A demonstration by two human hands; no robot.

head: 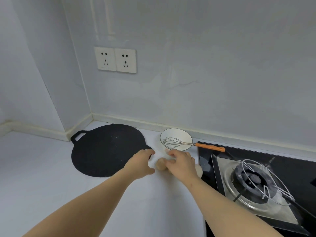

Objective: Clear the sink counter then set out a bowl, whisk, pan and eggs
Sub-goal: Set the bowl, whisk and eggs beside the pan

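A brown egg (160, 164) lies on the counter (119, 194) between the open left hand (140, 162) and the right hand (182, 163), whose loose fingers seem only to touch it, near the bowl (179, 133).

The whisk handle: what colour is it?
Orange; the whisk handle sticks out of the white bowl, head view.

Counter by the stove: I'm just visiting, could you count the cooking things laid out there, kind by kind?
Pan: 1
Bowl: 1
Whisk: 1
Eggs: 2, a brown egg and a pale egg half behind the right hand
Total: 5
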